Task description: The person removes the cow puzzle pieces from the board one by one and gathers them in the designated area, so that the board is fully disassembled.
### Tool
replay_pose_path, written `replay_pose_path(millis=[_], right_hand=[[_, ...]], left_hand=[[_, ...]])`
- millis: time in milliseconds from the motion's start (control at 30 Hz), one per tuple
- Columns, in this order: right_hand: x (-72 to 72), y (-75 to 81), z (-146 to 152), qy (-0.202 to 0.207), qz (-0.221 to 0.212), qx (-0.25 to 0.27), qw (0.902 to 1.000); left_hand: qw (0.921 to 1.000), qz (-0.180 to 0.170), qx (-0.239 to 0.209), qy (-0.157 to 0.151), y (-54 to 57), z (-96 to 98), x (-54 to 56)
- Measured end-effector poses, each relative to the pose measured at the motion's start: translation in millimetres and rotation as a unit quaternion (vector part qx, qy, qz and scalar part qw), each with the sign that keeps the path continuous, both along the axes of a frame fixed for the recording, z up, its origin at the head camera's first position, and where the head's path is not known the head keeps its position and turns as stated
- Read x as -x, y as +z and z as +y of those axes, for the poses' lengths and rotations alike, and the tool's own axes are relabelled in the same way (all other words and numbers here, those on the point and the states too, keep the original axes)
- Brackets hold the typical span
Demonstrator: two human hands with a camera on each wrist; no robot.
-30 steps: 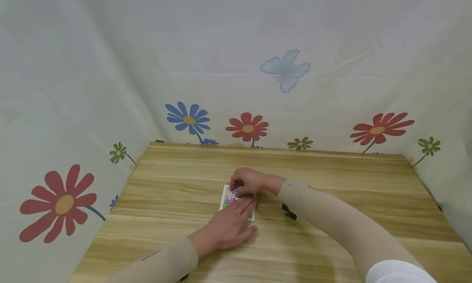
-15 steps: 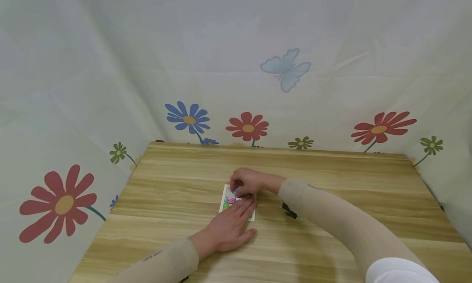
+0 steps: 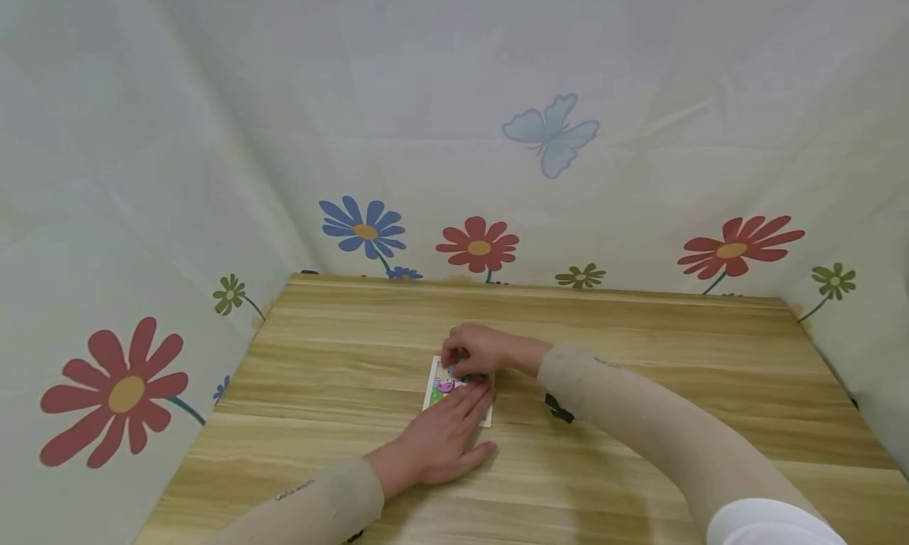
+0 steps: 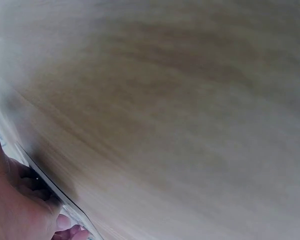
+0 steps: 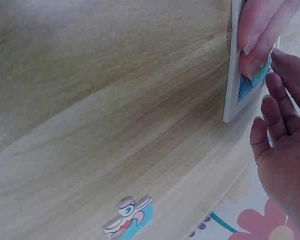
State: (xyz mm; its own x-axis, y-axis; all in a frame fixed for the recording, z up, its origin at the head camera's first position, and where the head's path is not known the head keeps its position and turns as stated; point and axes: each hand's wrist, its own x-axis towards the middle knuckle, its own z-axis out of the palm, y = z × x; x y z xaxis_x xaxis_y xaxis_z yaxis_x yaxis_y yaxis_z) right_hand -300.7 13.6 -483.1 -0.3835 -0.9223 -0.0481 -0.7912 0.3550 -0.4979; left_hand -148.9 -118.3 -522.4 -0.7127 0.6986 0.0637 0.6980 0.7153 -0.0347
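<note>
A small jigsaw puzzle in a white frame (image 3: 428, 399) lies on the wooden table, its picture showing pink, green and blue. Across its near right part my left hand (image 3: 440, 434) lies flat, fingers straight and thumb spread on the table. From the far side my right hand (image 3: 479, 349) reaches in with curled fingers, thumb and fingertips pinching a bluish puzzle piece (image 3: 450, 370) at the top of the frame. Both hands cover much of the picture. In the right wrist view, left fingertips (image 5: 252, 62) press on the puzzle beside the curled right fingers.
One loose puzzle piece (image 5: 127, 218), blue, white and pink, lies on the table apart from the frame in the right wrist view. The wooden table (image 3: 341, 332) meets a white cloth (image 3: 398, 95) printed with flowers and a butterfly at the back and sides.
Hands and frame stay almost where they were. The right fingertips shift slightly, and less of the blue piece shows between them.
</note>
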Motion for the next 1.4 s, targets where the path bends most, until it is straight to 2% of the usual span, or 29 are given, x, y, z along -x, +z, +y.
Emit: replay_pose_path(millis=[200, 500, 900, 1167, 1400], right_hand=[[0.4, 0.2, 4.4, -0.013, -0.021, 0.003, 0.9997], [2.0, -0.2, 9.9, 0.014, -0.015, 0.028, 0.9994], [0.4, 1.4, 8.3, -0.015, -0.048, 0.016, 0.9986], [0.7, -1.1, 5.3, -0.024, -0.047, 0.009, 0.9986], [0.4, -4.1, 2.5, -0.025, -0.053, 0.011, 0.9982]], left_hand=[[1.0, -0.003, -0.005, -0.002, -0.5, -0.7, 0.5], [0.9999, 0.007, -0.005, -0.009, 0.4, -1.3, 0.8], [0.9999, 0.005, -0.007, -0.009, -2.2, -2.7, 1.2], [1.0, 0.0, -0.005, -0.005, -3.8, -3.8, 1.1], [0.9999, -0.007, -0.009, -0.005, -0.7, -3.9, -1.2]])
